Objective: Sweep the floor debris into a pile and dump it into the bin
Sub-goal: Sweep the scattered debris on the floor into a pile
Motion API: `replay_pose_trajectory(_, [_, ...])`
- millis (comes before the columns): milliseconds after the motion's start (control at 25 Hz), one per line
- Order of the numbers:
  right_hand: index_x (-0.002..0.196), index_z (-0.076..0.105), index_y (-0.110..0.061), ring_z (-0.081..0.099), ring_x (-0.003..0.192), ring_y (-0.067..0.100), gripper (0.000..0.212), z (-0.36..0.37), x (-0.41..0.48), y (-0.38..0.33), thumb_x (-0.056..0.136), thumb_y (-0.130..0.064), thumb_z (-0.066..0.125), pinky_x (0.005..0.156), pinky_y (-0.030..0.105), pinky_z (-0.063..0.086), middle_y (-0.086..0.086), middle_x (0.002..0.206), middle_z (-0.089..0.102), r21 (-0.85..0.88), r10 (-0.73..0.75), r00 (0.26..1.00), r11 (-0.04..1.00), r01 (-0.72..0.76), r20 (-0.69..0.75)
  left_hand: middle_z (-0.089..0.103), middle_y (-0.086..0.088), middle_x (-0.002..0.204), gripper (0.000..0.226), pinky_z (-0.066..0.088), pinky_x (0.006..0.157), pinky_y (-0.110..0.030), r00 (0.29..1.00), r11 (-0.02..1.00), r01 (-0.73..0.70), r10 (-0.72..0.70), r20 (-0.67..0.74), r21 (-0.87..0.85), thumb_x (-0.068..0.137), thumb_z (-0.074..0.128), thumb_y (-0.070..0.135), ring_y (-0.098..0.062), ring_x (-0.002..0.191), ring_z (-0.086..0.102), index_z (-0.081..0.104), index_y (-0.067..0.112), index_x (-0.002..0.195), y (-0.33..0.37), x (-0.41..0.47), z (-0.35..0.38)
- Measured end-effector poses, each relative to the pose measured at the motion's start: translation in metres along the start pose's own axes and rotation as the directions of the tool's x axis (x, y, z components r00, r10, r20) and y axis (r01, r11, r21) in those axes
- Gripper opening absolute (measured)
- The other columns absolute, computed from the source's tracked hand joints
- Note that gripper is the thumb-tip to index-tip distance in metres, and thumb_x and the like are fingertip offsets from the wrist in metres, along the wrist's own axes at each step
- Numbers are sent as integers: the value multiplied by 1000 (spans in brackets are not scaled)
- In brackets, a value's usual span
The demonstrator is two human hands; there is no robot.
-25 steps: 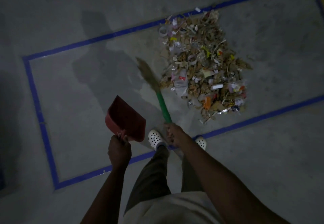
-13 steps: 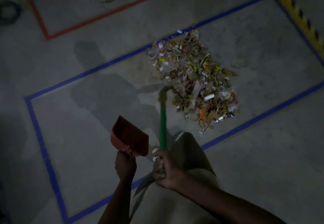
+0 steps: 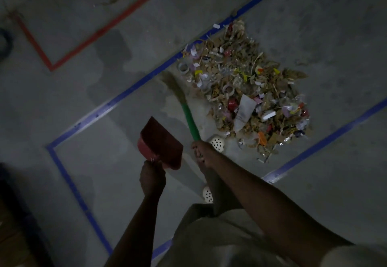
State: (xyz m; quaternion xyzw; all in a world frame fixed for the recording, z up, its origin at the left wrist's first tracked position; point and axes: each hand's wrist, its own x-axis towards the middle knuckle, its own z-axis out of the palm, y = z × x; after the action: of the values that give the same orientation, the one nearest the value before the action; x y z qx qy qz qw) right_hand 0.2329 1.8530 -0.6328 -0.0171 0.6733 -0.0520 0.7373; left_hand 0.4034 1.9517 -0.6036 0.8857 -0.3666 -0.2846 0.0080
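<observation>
Place: dim workshop or warehouse-type hall. Evidence: bare grey concrete floor [image 3: 314, 26], stained in patches; blue tape [image 3: 117, 101] marking a rectangular bay across the middle; red tape [image 3: 117, 18] outlining another bay, far left; debris pile [image 3: 245, 91] of cardboard scraps and tape rolls.

The floor [image 3: 314, 26] is showing matt concrete, the dustpan [image 3: 162, 141] is looking like smooth plastic, the broom [image 3: 189, 120] is pairing a smooth handle with straw-like bristles, and the debris pile [image 3: 247, 91] is mixing paper, cardboard and shiny film.
</observation>
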Motion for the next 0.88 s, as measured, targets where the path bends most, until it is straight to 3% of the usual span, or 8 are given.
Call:
replay_pose_trajectory(160, [68,52,-16,35,36,11,23,-2,-24,-24,87,-21,62,38,19,27,-3,46,42,131,1,998,991,9,-69,59,-17,103,20,39,75,-36,999,998,35,-36,-9,-54,96,55,18,-33,95,59,56,0,105,46,55,-27])
replay_pose_trajectory(280, [77,51,-18,47,45,8,19,3,-115,-5,91,-24,62,43,23,39,0,59,47,129,-27,994,992,13,106,61,-20,107,22,42,77,-37,1000,997,-12,14,26,-80,94,57,19,-39,99,60,55,1,105,66,75,-40])
replay_pose_trajectory(360, [72,46,-19,42,40,5,28,15,-156,5,99,-15,53,42,19,36,0,60,42,77,-32,976,997,16,214,61,-21,107,22,40,76,-36,999,993,4,1,43,-116,95,57,20,-39,99,61,54,1,105,75,79,-49])
replay_pose_trajectory(400, [67,46,-20,38,38,7,31,23,-162,7,96,-18,58,42,21,32,-2,56,41,127,-43,979,992,18,197,62,-23,108,22,41,78,-37,999,990,21,-14,51,-142,95,57,20,-40,101,60,53,1,105,80,80,-55])
replay_pose_trajectory(480, [60,47,-20,33,40,9,38,40,-158,-2,92,-28,66,44,23,25,-4,50,39,212,13,986,976,-49,168,61,-25,112,26,42,83,-40,996,983,64,-53,70,-174,96,56,23,-42,105,59,54,0,107,85,85,-66])
replay_pose_trajectory(640, [68,45,-20,29,41,5,39,90,-95,-54,94,-43,64,36,17,16,-6,52,37,258,19,985,964,-63,169,62,-21,109,25,42,79,-37,990,991,43,-25,138,-127,95,56,26,-39,101,60,55,4,107,80,124,-85])
replay_pose_trajectory(800, [71,43,-22,26,36,4,36,140,-33,-107,96,-38,63,32,16,17,-6,49,35,450,21,998,892,-42,51,61,-18,105,22,43,85,-39,988,994,-54,67,137,-96,97,53,26,-36,100,59,55,4,103,80,184,-111])
replay_pose_trajectory(880, [67,41,-22,26,33,5,38,172,-38,-119,99,-34,58,32,17,17,-7,44,34,572,-30,997,820,-13,66,57,-16,98,20,41,82,-38,975,988,-147,153,164,-50,99,51,24,-31,93,57,54,4,100,80,213,-129])
